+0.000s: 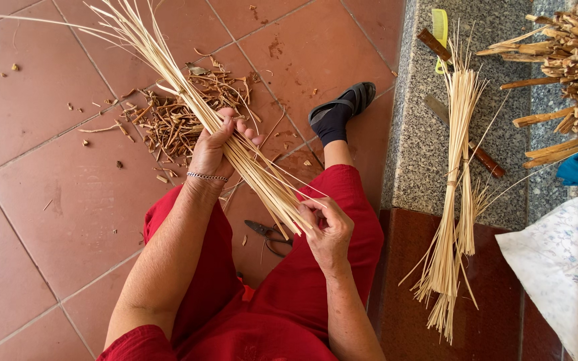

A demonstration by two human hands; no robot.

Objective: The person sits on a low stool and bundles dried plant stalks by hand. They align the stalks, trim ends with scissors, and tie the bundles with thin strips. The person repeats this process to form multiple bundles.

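Left hand [214, 148] fingers wrapped round straw bundle [235, 147], right hand [326, 227] pinching its ends

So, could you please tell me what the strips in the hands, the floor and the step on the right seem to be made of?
The strips, held by the left hand and right hand, look like split bamboo or palm rib: pale, matte, stiff and thin. The floor looks like unglazed terracotta tile: reddish squares with grout lines. The step seems polished granite, grey and speckled.
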